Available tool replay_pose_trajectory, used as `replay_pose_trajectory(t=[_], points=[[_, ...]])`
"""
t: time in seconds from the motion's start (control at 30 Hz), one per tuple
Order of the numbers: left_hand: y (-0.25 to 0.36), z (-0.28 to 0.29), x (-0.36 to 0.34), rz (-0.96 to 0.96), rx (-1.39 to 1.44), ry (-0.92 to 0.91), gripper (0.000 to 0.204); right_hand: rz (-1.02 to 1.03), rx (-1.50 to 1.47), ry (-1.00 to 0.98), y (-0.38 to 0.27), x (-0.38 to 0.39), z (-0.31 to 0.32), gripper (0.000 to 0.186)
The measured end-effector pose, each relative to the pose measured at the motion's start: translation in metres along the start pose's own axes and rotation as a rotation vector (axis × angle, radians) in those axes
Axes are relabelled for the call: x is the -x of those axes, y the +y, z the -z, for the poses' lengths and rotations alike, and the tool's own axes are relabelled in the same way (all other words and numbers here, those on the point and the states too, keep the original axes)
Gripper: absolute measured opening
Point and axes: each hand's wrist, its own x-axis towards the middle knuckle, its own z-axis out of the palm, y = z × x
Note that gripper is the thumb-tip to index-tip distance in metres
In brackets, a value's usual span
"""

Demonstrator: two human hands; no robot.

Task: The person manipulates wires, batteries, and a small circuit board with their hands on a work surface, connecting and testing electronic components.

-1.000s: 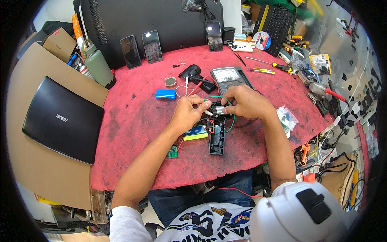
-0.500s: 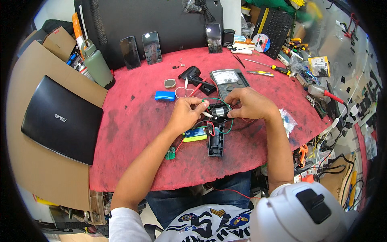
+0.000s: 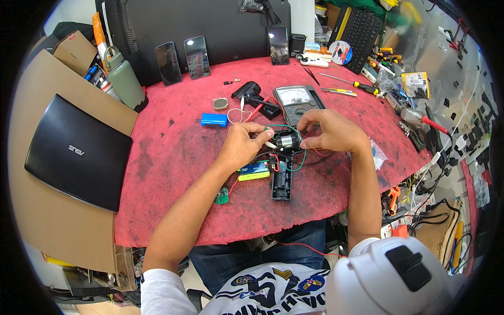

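Note:
My left hand (image 3: 242, 145) pinches a slim white-sleeved clip (image 3: 270, 145) against the left end of a small silver electric motor (image 3: 287, 142). The motor sits in the black head of an opened tool housing, whose lower handle half (image 3: 281, 185) points toward me. My right hand (image 3: 336, 131) is curled at the motor's right end, thumb and forefinger close beside it; what lies between them is hidden. A green wire (image 3: 301, 164) loops around the motor. Left of the handle lie a blue and yellow-green battery pack (image 3: 254, 172) and a green circuit board (image 3: 222, 196) on red wire.
An analog multimeter (image 3: 299, 102) stands just behind my right hand. A black housing part (image 3: 255, 98) and a blue battery block (image 3: 214, 120) lie farther left on the red mat (image 3: 173, 157). Screwdriver (image 3: 365, 88) and cutter (image 3: 339, 92) lie back right; a closed laptop (image 3: 79, 152) leans left.
My right thumb has shifted slightly up and away from the motor's right end. The left hand keeps its pinch beside the motor. The whole view has tilted a little.

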Motion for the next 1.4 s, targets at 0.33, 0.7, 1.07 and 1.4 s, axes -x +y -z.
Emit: replay_pose_trajectory(t=[0.33, 0.7, 1.07, 1.4], points=[[-0.002, 0.0, -0.001, 0.007, -0.006, 0.018, 0.025, -0.07, 0.127, 0.157, 0.023, -0.004, -0.007, 0.028], [0.004, 0.005, 0.0, 0.016, -0.028, 0.02, 0.026, -0.117, 0.054, 0.392, 0.02, -0.001, -0.017, 0.02], [0.002, 0.006, 0.002, 0.001, 0.004, 0.012, 0.029, -0.126, 0.241, 0.085, 0.03, -0.009, -0.036, 0.017], [0.0, 0.016, 0.005, 0.055, 0.045, 0.023, 0.026, 0.071, 0.241, 0.401, 0.026, -0.014, -0.044, 0.018]])
